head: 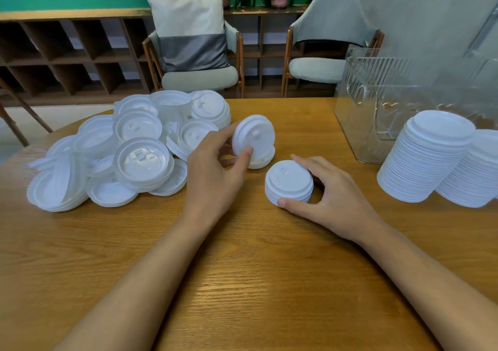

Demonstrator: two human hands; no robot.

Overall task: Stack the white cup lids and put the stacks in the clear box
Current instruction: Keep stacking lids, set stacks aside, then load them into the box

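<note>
A loose pile of white cup lids (pixel 129 151) covers the left of the wooden table (pixel 242 269). My left hand (pixel 213 172) holds one white lid (pixel 254 137) tilted on edge, just above another lid lying flat beneath it. My right hand (pixel 331 197) cups a short stack of lids (pixel 289 182) at the table's middle, thumb in front and fingers behind. Two tall lid stacks (pixel 428 156) stand at the right, one partly cut off by the frame edge. The clear box (pixel 398 92) stands behind them at the far right, and no lids show inside it.
Two chairs stand beyond the table's far edge, the left chair with a white and grey cushion (pixel 191 27). Wooden shelving (pixel 67 54) and potted plants line the back wall. Bare tabletop lies between my forearms and toward the near edge.
</note>
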